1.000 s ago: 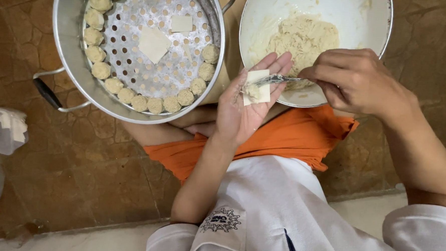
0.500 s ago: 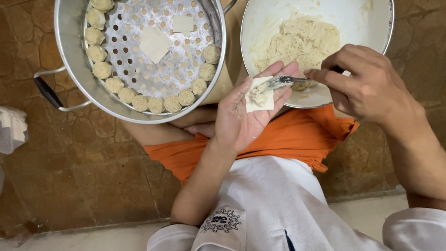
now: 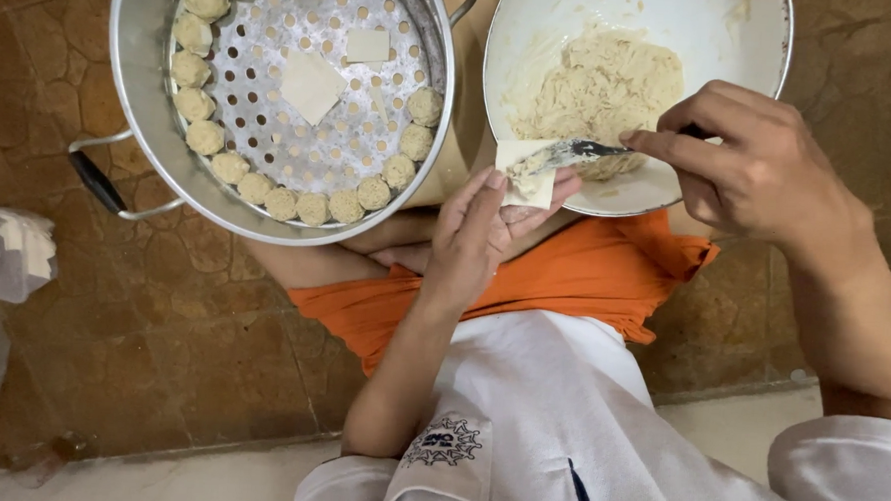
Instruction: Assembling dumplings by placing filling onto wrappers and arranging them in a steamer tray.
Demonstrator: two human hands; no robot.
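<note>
A person seated on a brown tiled floor [image 3: 80,365] fills a dumpling wrapper [image 3: 525,172] beside a white bowl [image 3: 535,44] of pale minced filling [image 3: 598,92]. The left hand [image 3: 481,237] lies palm up just below the bowl's near rim, fingers loosely apart and slightly curled, cradling the square wrapper on the fingertips; the wrapper's upper edge overlaps the rim. The right hand [image 3: 760,169], over the bowl's right-hand edge, has thumb and fingers pinched together on the dark handle of a small spreader [image 3: 570,151], whose blade tip rests on the wrapper, smeared with filling.

Left of the bowl, almost touching it, stands a metal steamer pot [image 3: 137,87] with a perforated tray. Shaped dumplings [image 3: 312,208] line the tray's left and lower edge in a curved row, packed side by side, while the centre holds only two loose flat wrappers [image 3: 312,86], leaving open room across the middle and upper right. The pot's handle [image 3: 108,181] juts away from the bowl toward the floor.

Below the bowl, an orange cloth [image 3: 585,277] covers the lap. Far to the bowl's left, past the pot, clear plastic bags [image 3: 5,256] lie at the picture's edge.
</note>
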